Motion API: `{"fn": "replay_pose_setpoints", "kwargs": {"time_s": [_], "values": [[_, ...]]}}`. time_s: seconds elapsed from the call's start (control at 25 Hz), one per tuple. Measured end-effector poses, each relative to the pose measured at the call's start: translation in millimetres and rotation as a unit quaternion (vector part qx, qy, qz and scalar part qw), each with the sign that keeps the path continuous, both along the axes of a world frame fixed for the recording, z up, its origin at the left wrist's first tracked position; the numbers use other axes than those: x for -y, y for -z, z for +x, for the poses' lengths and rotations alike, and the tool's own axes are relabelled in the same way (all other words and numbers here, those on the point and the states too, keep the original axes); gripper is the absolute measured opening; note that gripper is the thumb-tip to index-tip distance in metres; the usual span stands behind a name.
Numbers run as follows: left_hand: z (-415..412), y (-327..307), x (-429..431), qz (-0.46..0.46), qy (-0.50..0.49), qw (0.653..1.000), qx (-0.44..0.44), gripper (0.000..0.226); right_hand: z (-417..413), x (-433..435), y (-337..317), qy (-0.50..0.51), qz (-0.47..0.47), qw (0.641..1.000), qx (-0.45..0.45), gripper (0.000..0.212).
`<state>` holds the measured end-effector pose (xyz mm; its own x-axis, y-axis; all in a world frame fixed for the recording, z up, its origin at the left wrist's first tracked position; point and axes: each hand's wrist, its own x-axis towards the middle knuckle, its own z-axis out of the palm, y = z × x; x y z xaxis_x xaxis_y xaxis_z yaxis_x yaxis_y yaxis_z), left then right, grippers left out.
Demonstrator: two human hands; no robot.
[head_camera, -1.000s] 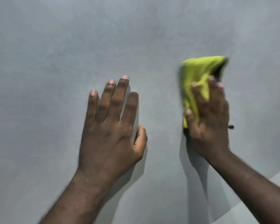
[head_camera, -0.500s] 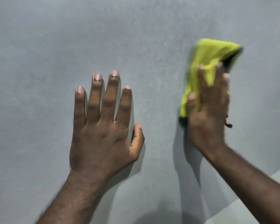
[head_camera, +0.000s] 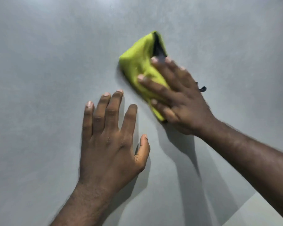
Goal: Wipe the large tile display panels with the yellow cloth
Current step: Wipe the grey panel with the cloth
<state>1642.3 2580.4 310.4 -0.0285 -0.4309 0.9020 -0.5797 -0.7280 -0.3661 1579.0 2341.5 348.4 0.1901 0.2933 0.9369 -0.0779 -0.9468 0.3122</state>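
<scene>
The grey tile panel (head_camera: 47, 62) runs out of frame left and above; its one visible edge meets a paler surface (head_camera: 260, 214) bottom right. The left hand (head_camera: 111, 144) lies flat, fingers spread. Just up-right, the right hand (head_camera: 181, 101) presses the folded yellow cloth (head_camera: 137, 62) to the panel with straight fingers. The cloth's dark inner fold is blurred, perhaps a lining.

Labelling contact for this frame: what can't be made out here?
Head view only.
Yellow cloth: lower part hidden under the right hand; motion-blurred.
Dark bit beside the right hand: too small, blurred.
Left hand: palm contact with the grey panel hidden by the hand's back.
Panel: cut off by top and left frame edges.
</scene>
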Motion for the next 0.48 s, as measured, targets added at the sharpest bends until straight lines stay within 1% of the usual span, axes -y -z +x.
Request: {"fn": "replay_pose_setpoints", "kwargs": {"time_s": [0.04, 0.08, 0.12, 0.16, 0.2, 0.24, 0.28, 0.32, 0.36, 0.4, 0.44, 0.48], "values": [[-1, -5, 4, 0.011, 0.003, 1.000, 0.002, 0.070, 2, 21, -7, 0.002, 0.076, 0.996, 0.043, 0.052], [-1, -9, 9, 0.017, 0.001, 1.000, 0.005, 0.071, 3, 43, -10, -0.011, 0.204, 0.975, 0.087, 0.055], [-1, -12, 16, 0.019, -0.003, 1.000, 0.007, 0.072, 3, 55, -2, -0.027, 0.337, 0.934, 0.116, 0.058], [-1, -11, 24, 0.018, -0.006, 1.000, 0.008, 0.074, 5, 60, 20, -0.019, 0.423, 0.896, 0.132, 0.061], [-1, -10, 35, 0.015, -0.008, 1.000, 0.010, 0.076, 4, 55, 47, 0.010, 0.429, 0.893, 0.132, 0.061], [-1, -8, 49, 0.008, -0.009, 1.000, 0.017, 0.076, 6, 47, 79, 0.023, 0.354, 0.928, 0.110, 0.061], [-3, -7, 65, -0.003, -0.008, 1.000, 0.024, 0.074, 5, 41, 109, 0.009, 0.226, 0.973, 0.053, 0.061], [-7, -8, 82, -0.021, 0.002, 0.999, 0.025, 0.071, 3, 47, 127, -0.010, 0.116, 0.993, 0.018, 0.060], [-11, -11, 97, -0.046, 0.024, 0.998, 0.020, 0.067, 0, 60, 129, -0.013, 0.069, 0.997, 0.016, 0.059], [-17, -14, 112, -0.070, 0.052, 0.996, 0.016, 0.063, -1, 79, 122, -0.008, 0.109, 0.993, 0.033, 0.057], [-22, -17, 129, -0.078, 0.071, 0.994, 0.016, 0.059, -2, 103, 114, -0.012, 0.238, 0.969, 0.072, 0.057], [-27, -18, 147, -0.067, 0.072, 0.995, 0.019, 0.057, -6, 121, 111, -0.023, 0.391, 0.914, 0.105, 0.057]]}}
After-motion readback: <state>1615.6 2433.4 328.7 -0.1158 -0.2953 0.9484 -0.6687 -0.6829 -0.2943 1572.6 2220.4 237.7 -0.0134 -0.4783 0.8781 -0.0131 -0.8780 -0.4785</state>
